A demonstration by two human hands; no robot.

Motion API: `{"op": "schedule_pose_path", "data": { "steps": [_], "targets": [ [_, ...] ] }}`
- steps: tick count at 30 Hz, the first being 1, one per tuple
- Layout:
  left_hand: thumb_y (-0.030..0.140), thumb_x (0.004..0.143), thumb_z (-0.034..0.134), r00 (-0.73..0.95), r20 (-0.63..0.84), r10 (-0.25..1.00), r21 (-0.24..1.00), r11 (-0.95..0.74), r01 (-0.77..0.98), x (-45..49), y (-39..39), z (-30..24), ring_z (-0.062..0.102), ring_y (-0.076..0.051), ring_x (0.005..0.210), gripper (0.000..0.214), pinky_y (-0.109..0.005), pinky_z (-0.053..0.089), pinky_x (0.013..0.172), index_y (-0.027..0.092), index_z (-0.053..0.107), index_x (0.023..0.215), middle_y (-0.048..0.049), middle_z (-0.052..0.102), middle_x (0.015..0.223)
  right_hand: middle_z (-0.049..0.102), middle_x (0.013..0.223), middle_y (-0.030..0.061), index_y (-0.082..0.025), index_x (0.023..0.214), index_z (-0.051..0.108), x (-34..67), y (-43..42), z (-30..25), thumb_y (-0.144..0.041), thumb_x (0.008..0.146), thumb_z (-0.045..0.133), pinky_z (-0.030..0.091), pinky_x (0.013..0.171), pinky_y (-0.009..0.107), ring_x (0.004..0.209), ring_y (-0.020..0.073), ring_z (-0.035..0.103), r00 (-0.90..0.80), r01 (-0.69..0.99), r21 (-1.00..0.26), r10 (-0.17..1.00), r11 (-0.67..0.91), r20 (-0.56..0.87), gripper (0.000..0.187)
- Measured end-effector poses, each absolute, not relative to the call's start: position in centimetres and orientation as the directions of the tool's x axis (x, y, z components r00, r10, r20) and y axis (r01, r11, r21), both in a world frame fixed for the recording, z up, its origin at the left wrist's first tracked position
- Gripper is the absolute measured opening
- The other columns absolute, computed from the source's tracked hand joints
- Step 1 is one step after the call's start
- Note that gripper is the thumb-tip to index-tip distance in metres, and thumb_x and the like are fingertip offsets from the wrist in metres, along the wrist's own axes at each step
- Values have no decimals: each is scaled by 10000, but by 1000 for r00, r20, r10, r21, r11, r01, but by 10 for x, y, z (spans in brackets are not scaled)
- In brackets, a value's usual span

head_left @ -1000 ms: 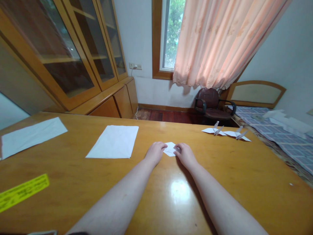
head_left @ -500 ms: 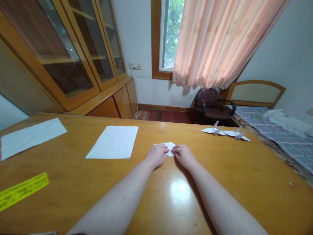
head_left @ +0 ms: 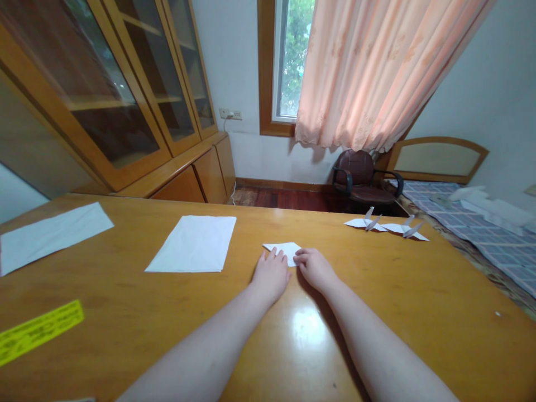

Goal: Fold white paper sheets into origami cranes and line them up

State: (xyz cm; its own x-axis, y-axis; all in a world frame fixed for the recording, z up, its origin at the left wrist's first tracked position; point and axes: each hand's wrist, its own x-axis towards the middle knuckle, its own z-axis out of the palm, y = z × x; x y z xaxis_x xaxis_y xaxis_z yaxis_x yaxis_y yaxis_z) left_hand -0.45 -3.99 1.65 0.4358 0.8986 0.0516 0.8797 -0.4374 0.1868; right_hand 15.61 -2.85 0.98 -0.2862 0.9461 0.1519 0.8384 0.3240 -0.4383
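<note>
A small folded piece of white paper point(head_left: 288, 248) lies flat on the wooden table, with a pointed tip at its left. My left hand point(head_left: 271, 274) rests over its near left side, fingers stretched out and a little apart, pressing on the paper. At the right corner, my right hand point(head_left: 315, 267) has its fingers curled and pinched on the paper's edge. The near left part of the paper is hidden under my left fingers.
White sheets point(head_left: 192, 244) lie stacked to the left, and another white sheet point(head_left: 54, 235) is farther left. Two folded paper cranes point(head_left: 355, 223) stand at the back right. A yellow label point(head_left: 42, 330) is at the near left of the table point(head_left: 167, 324). A chair point(head_left: 355, 167) stands beyond.
My left hand has shifted slightly toward me and its fingers have spread out, showing more of the folded paper. My right hand stays almost where it was at the right corner.
</note>
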Motion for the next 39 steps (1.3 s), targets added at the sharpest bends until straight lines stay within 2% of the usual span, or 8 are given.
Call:
{"op": "schedule_pose_path", "data": {
  "steps": [6,10,17,25,29,32,34,39],
  "targets": [
    [347,834,487,336,-7,942,137,-332,933,-6,-41,29,428,-289,1186,385,-462,324,986,159,562,1161,-136,557,1222,654,1104,71,-172,831,733,156,-30,16,-106,738,461,410,908,251,1009,176,592,-205,857,-480,979,188,18,295],
    [334,845,469,296,-12,955,130,-292,948,-9,-40,33,495,-283,1100,361,-462,342,961,133,583,1122,-149,598,1136,664,1090,77,-163,807,730,158,-31,21,-111,737,454,419,892,236,991,173,609,-205,866,-464,979,186,9,289],
    [357,832,488,274,29,961,158,-275,948,-11,-38,27,480,-289,1116,373,-524,268,1004,159,572,1136,-141,575,1188,671,1076,75,-169,780,715,161,-33,23,-120,741,449,431,861,232,977,170,616,-223,860,-470,975,199,4,274],
    [377,849,456,244,95,965,171,-258,951,-17,-29,24,503,-268,1055,287,-541,250,1006,177,603,992,-107,617,1043,685,1029,61,-199,840,710,159,-33,24,-111,757,428,420,845,241,980,170,604,-190,892,-418,982,172,-2,307],
    [380,841,464,223,82,971,148,-233,961,-18,-30,21,481,-273,1097,282,-537,244,1010,196,597,1009,-117,593,1087,688,992,63,-195,834,706,158,-32,23,-117,765,418,417,804,230,948,165,604,-186,898,-406,982,172,5,307],
    [386,837,466,223,72,972,119,-230,966,-18,-31,16,410,-294,1205,326,-547,223,1022,202,565,1087,-147,524,1237,690,933,69,-185,795,697,157,-32,24,-129,777,406,410,755,225,883,162,606,-200,904,-380,979,195,25,297],
    [405,838,459,223,48,974,99,-227,969,-17,-32,13,338,-311,1273,384,-574,188,1030,207,524,1160,-161,450,1334,688,872,70,-180,766,687,157,-32,25,-139,783,403,402,717,229,821,162,603,-216,908,-358,976,216,40,287],
    [517,842,378,211,-26,977,68,-209,976,-13,-32,6,225,-329,1339,575,-627,73,1040,173,423,1302,-190,333,1425,683,816,57,-187,763,682,159,-32,24,-141,776,422,390,688,235,770,161,586,-224,908,-352,973,228,54,264]
  ]
}}
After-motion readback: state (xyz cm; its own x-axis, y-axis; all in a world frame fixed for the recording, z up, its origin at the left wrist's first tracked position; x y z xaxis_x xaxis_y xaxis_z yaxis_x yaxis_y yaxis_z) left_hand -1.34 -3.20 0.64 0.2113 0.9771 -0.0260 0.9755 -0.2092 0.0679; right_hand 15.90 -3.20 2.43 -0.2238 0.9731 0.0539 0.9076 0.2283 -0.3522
